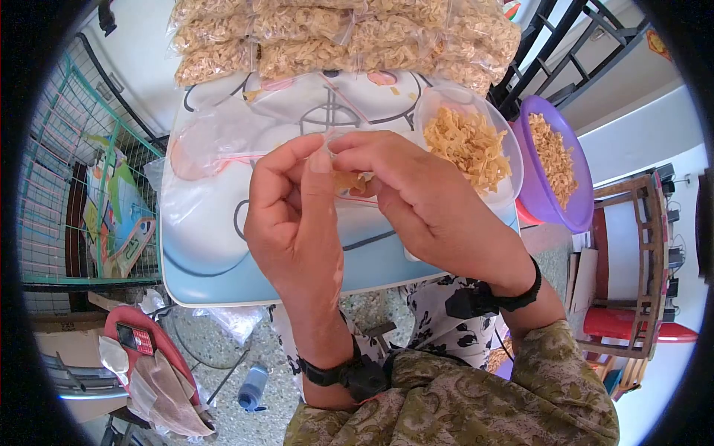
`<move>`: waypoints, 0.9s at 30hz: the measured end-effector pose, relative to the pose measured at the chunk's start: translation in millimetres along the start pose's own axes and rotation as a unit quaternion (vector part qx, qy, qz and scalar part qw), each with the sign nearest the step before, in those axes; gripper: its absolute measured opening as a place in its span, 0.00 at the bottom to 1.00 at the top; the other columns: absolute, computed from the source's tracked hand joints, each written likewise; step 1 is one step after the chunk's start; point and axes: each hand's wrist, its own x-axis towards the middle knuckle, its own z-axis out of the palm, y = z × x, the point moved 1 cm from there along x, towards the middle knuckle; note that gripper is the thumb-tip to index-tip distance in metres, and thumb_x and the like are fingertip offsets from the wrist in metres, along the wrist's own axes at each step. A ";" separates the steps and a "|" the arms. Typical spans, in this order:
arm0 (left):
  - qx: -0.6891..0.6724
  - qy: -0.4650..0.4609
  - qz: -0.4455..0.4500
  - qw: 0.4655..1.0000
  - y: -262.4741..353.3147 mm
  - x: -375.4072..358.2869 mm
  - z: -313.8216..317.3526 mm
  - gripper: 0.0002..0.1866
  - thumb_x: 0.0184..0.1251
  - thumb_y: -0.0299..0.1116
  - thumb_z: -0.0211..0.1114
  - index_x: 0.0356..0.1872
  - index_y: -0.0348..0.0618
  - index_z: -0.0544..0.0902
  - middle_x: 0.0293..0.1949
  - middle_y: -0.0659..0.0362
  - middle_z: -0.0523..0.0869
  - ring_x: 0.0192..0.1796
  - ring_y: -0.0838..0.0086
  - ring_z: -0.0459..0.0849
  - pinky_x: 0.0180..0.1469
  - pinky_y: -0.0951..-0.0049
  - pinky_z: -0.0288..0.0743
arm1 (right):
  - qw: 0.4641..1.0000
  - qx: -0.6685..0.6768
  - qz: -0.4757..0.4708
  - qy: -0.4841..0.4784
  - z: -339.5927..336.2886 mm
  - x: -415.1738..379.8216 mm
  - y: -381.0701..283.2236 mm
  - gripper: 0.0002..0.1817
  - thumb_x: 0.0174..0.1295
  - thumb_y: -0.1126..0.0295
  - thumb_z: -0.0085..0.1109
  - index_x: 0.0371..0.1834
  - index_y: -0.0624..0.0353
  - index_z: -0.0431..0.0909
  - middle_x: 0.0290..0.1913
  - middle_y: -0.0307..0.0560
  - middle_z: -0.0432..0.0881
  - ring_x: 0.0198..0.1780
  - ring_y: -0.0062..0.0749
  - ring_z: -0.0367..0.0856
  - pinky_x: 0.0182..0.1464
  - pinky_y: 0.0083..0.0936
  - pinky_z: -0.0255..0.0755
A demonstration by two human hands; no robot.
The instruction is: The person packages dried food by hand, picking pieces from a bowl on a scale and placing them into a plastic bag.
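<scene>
My left hand [294, 215] and my right hand [435, 197] are close together over the table, thumbs and fingertips pinched at what looks like the top of a clear plastic bag [332, 136]. Most of the bag is hidden by my hands. Some pale brown dried flakes [349, 181] show between my palms. To the right of my right hand stands a translucent plastic bowl [515, 175] with a heap of dried flakes [467, 149]. Flat clear bags [223, 134] with a pinkish strip lie left of my left hand.
Filled bags of flakes [305, 56] are stacked along the far side of the patterned table [201, 279]. A purple basin [584, 212] of flakes stands right of the table. A red stool [178, 357] bearing a phone [136, 340] and a blue bottle [253, 386] are at lower left.
</scene>
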 end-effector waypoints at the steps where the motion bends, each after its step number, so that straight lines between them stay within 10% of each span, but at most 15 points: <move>1: -0.028 -0.011 0.011 1.000 0.8 -0.8 -0.8 0.07 0.71 0.28 0.59 0.45 0.37 0.79 0.29 0.68 0.78 0.26 0.92 0.67 0.26 0.90 0.58 | 1.000 0.000 0.000 0.000 -0.5 0.5 -0.8 0.12 0.62 0.77 0.48 0.49 0.61 0.70 0.45 0.59 0.77 0.47 0.58 0.76 0.45 0.41 0.73; 10: -0.027 0.075 -0.009 0.997 -0.6 2.4 -4.9 0.08 0.72 0.32 0.58 0.44 0.38 0.79 0.24 0.70 0.74 0.22 0.92 0.62 0.22 0.89 0.53 | 0.998 -0.010 0.043 0.035 -10.2 3.1 -8.2 0.13 0.60 0.83 0.49 0.47 0.63 0.75 0.49 0.53 0.79 0.42 0.44 0.83 0.37 0.27 0.78; 18: -0.041 0.056 0.012 0.998 -4.2 3.2 -6.4 0.09 0.72 0.32 0.58 0.45 0.38 0.78 0.25 0.69 0.75 0.23 0.92 0.63 0.23 0.89 0.54 | 0.988 -0.047 0.001 -0.146 6.7 0.1 -9.5 0.24 0.49 0.82 0.52 0.53 0.66 0.69 0.51 0.55 0.76 0.56 0.55 0.72 0.57 0.40 0.69; 27: -0.041 0.025 0.033 0.998 -0.8 -0.9 -5.1 0.09 0.71 0.32 0.59 0.46 0.37 0.78 0.27 0.68 0.76 0.24 0.90 0.64 0.24 0.89 0.55 | 0.991 -0.033 0.020 -0.127 19.6 4.6 -7.2 0.11 0.50 0.78 0.52 0.37 0.68 0.71 0.37 0.60 0.77 0.44 0.56 0.76 0.49 0.43 0.70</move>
